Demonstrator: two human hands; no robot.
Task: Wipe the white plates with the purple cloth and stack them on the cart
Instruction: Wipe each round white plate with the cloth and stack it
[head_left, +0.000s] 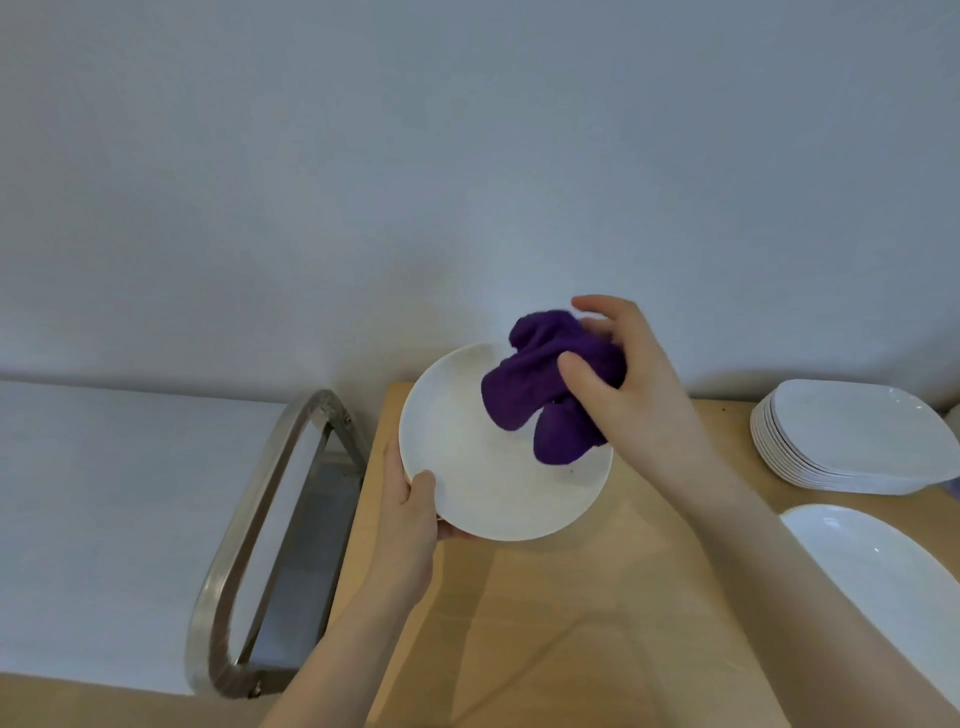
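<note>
A dish-handling room: a stack of white squarish plates (852, 436) at three o'clock on a light wooden cart top (597, 623), steel tube handle (249, 545) at nine o'clock.

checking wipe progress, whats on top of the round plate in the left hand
The bunched purple cloth, gripped by the right hand, lies on the round plate. The surface beneath it is hidden.
</note>
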